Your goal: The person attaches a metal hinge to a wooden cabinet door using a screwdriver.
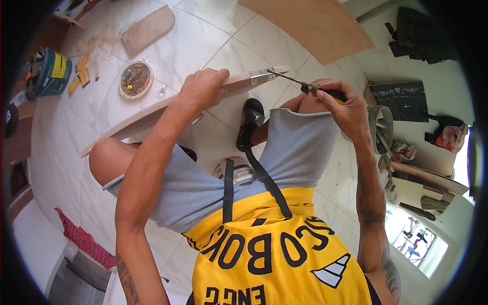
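A long wooden board [238, 82] stands on its edge, running across in front of my knees. My left hand [202, 90] is closed over its upper edge, fingers wrapped around. Near the board's right end sits a metal hinge [261, 76] on that edge. My right hand [349, 105] grips the dark handle of a screwdriver [308, 87], which has yellow parts. Its shaft points left, and the tip meets the hinge at its right end. Whether a screw is under the tip is too small to tell.
A round tub [136, 80] of screws and small parts stands on the tiled floor beyond the board. Behind it lies a wood offcut [148, 30]. A blue bucket [55, 73] is at left, a plywood sheet [312, 25] at the far side, and a grey bucket [380, 129] at right.
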Motion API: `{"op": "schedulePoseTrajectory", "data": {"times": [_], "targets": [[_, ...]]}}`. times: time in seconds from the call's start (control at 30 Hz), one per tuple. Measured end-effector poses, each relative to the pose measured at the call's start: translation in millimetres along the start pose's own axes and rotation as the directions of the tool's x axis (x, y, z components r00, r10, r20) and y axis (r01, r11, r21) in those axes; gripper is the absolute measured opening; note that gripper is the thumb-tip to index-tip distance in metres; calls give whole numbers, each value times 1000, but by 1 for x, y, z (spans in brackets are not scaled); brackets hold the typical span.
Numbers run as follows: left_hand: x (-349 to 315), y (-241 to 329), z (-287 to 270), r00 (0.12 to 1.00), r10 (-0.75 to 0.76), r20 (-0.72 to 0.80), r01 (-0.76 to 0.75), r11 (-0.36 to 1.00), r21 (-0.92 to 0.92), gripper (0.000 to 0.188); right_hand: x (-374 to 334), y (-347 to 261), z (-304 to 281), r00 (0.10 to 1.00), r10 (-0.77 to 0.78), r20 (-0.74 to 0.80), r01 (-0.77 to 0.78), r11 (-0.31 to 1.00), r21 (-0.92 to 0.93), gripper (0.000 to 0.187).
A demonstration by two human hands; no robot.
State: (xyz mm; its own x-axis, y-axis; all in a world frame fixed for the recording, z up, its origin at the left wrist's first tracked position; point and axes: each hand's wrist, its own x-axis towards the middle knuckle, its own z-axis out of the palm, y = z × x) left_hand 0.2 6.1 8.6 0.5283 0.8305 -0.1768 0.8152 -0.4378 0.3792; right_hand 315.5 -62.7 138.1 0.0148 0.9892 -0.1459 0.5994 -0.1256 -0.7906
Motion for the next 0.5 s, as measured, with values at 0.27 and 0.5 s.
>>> {"op": "schedulePoseTrajectory", "data": {"times": [0.27, 0.5], "targets": [[31, 23, 14, 986, 79, -144, -141, 858, -494, 41, 28, -29, -10, 989, -9, 148, 26, 993, -114, 22], [37, 25, 21, 993, 23, -112, -83, 823, -562, 35, 50, -32, -14, 969, -87, 231, 125, 980, -154, 22]]}}
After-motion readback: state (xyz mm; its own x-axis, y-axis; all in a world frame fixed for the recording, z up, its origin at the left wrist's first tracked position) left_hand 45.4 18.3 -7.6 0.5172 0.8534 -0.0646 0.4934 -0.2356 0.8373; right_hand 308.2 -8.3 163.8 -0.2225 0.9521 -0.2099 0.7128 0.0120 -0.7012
